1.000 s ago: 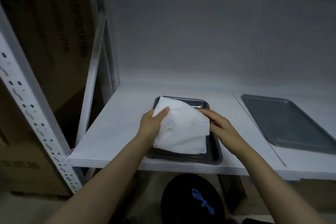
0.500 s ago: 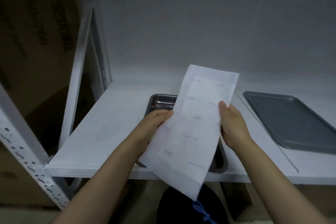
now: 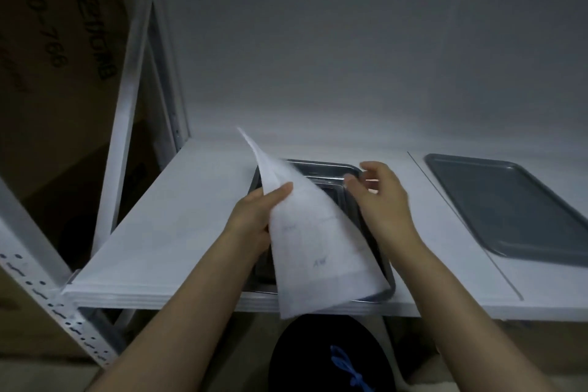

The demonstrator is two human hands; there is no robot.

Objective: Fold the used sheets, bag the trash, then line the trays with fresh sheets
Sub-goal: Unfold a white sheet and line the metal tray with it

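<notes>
White shelf point(image 3: 178, 216) carries both trays. Our left hand point(image 3: 254, 219) closes its grip on the used sheet point(image 3: 311, 248), thumb on top, holding it raised and curled above the steel tray point(image 3: 321, 165). Just beside the paper our right hand point(image 3: 381, 200) hovers with a loose, empty grip. Well apart on the right lies a dark flat tray point(image 3: 509, 210).

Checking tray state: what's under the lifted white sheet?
A steel tray, far end bare. The sheet in the left hand hides the near floor.
</notes>
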